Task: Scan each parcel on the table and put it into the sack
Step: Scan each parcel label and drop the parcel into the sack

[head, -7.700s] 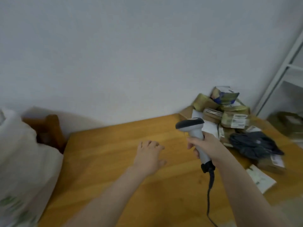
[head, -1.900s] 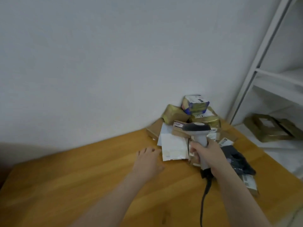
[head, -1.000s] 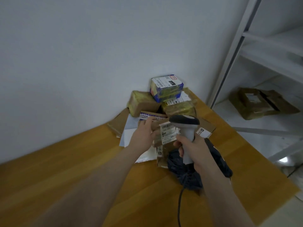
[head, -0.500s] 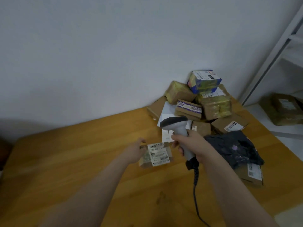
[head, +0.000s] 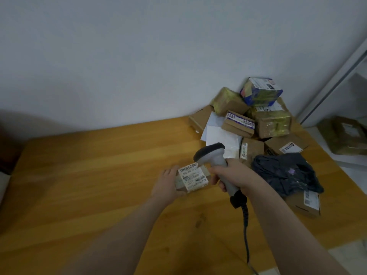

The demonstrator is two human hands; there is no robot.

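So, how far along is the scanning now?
Done: cannot tell, the sack is out of view. In hand: the left hand holds one parcel, label up, and the right hand grips the scanner, its head close to the label. Left: the pile of parcels by the wall.

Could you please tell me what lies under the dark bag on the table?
A brown labelled box sticks out from under the near edge of the dark bag; anything else beneath is covered.
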